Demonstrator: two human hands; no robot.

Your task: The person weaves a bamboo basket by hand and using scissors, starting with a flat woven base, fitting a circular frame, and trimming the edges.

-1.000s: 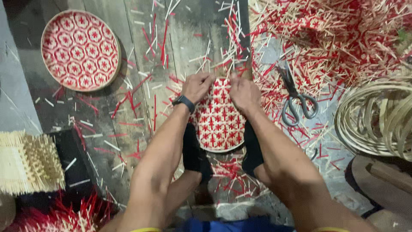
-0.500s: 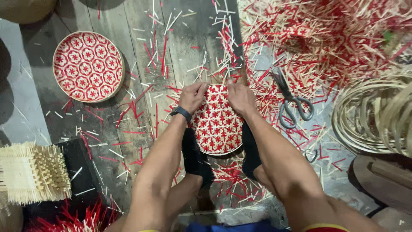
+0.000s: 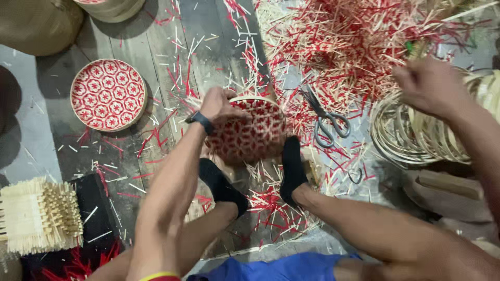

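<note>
Scissors (image 3: 328, 122) right of woven tray (image 3: 250, 132)

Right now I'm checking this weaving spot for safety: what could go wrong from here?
1. Only the left hand steadies the red-and-natural woven round, propped between the socked feet; it might slip or tip.
2. The scissors lie half buried in cuttings beside the feet, easy to step on.
3. The right hand hovers over the coiled strips, whose springy ends could snag.
</note>
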